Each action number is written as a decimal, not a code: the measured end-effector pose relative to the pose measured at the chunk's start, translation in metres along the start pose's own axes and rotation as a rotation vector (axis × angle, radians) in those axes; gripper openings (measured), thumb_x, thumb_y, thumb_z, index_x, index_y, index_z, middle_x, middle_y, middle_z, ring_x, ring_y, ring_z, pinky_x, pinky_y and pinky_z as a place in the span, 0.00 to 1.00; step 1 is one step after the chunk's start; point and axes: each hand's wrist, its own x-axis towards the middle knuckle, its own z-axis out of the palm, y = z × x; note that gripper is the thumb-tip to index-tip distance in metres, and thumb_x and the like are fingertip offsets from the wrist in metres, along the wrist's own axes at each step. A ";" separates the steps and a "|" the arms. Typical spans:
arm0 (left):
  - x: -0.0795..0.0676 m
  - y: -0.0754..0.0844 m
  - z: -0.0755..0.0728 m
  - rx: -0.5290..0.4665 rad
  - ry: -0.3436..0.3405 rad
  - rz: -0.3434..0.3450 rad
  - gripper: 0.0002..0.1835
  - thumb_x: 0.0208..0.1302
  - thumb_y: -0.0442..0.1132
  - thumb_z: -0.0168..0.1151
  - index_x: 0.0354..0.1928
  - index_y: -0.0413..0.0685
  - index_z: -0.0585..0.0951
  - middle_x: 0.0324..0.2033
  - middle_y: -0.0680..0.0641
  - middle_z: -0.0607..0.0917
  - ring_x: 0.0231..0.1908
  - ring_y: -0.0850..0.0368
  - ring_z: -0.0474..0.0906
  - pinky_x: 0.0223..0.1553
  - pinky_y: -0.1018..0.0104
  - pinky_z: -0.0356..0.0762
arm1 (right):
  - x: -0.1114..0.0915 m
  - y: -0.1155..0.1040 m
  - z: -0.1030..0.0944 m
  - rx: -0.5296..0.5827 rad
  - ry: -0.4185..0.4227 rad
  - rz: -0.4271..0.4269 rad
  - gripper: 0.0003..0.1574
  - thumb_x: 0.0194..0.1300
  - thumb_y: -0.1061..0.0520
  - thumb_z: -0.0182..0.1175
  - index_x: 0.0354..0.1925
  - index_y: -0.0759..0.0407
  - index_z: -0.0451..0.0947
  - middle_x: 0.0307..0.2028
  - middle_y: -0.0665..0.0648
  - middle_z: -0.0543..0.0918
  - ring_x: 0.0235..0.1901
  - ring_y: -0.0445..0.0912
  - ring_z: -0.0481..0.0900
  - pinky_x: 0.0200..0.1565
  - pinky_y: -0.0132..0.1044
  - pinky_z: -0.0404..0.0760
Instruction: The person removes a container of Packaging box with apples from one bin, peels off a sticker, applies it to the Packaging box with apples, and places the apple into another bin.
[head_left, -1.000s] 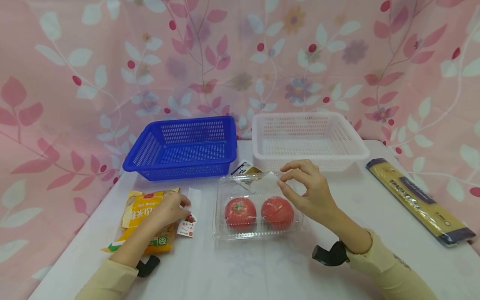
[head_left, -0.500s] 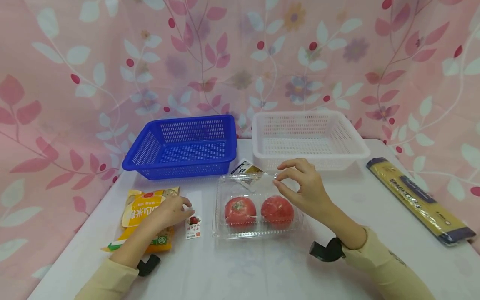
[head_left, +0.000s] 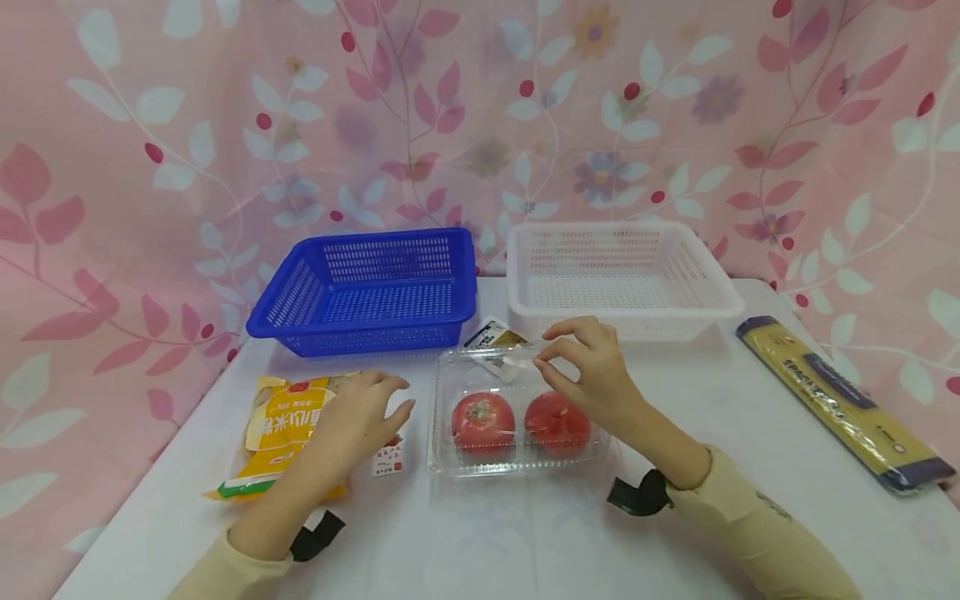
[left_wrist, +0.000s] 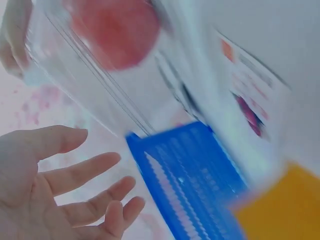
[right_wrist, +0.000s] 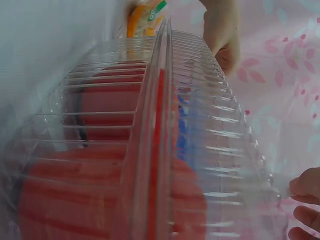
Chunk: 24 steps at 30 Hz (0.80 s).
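So the left hand (head_left: pixel 358 421) was left of centre, over the right side of a yellow bag (head_left: pixel 288 417), its fingers loose and apart with nothing in them. The left wrist view showed that pretty clearly. Partly under it was a white card (head_left: pixel 388 461) with some print and a red picture on it.

The right hand (head_left: pixel 588 354), right of centre, had thumb and forefinger pinched together on the top right corner of the clear box (head_left: pixel 480 469). That box sat mid-frame on the white desk (head_left: pixel 495 542), and through the plastic you could see two red tomatoes (head_left: pixel 483 421) side by side. The right wrist view looked along the ribbed edge of the box, fingertips at lower right.

Behind the top edge of the box lay a small packet (head_left: pixel 491 335), tilted, its lower part seen through the plastic. Further up were two baskets, a blue basket (head_left: pixel 367 337) left of centre and a white basket (head_left: pixel 630 315) right of it. A long pack of spaghetti (head_left: pixel 840 400) lay slanted at the right of the frame, and pink leafy cloth (head_left: pixel 465 100) filled the top.
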 end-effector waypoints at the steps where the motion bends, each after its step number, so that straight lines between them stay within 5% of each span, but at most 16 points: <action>1: -0.001 0.004 0.000 0.005 0.025 0.024 0.18 0.59 0.48 0.61 0.48 0.47 0.80 0.47 0.42 0.78 0.50 0.44 0.71 0.48 0.46 0.73 | 0.000 0.000 0.001 0.004 0.001 -0.003 0.18 0.64 0.46 0.56 0.26 0.57 0.78 0.37 0.56 0.77 0.43 0.52 0.71 0.44 0.51 0.62; 9: 0.005 0.022 0.004 0.027 0.158 0.218 0.19 0.56 0.47 0.63 0.48 0.48 0.79 0.48 0.45 0.78 0.52 0.46 0.68 0.52 0.50 0.70 | -0.004 0.002 0.009 -0.057 -0.041 -0.053 0.05 0.54 0.60 0.65 0.26 0.57 0.77 0.37 0.57 0.77 0.42 0.52 0.72 0.42 0.51 0.63; 13: 0.011 0.027 0.011 0.003 0.179 0.304 0.19 0.56 0.44 0.63 0.48 0.45 0.79 0.46 0.46 0.79 0.52 0.48 0.70 0.53 0.54 0.70 | -0.008 0.002 0.012 -0.094 -0.075 -0.063 0.11 0.44 0.67 0.70 0.27 0.56 0.78 0.37 0.57 0.77 0.42 0.52 0.72 0.42 0.50 0.64; 24: 0.023 0.042 0.021 -0.046 0.165 0.374 0.15 0.57 0.34 0.63 0.48 0.44 0.79 0.49 0.44 0.79 0.57 0.45 0.68 0.55 0.50 0.68 | -0.019 -0.001 0.017 -0.109 -0.087 -0.099 0.14 0.41 0.66 0.71 0.26 0.55 0.78 0.36 0.57 0.78 0.42 0.53 0.72 0.42 0.49 0.63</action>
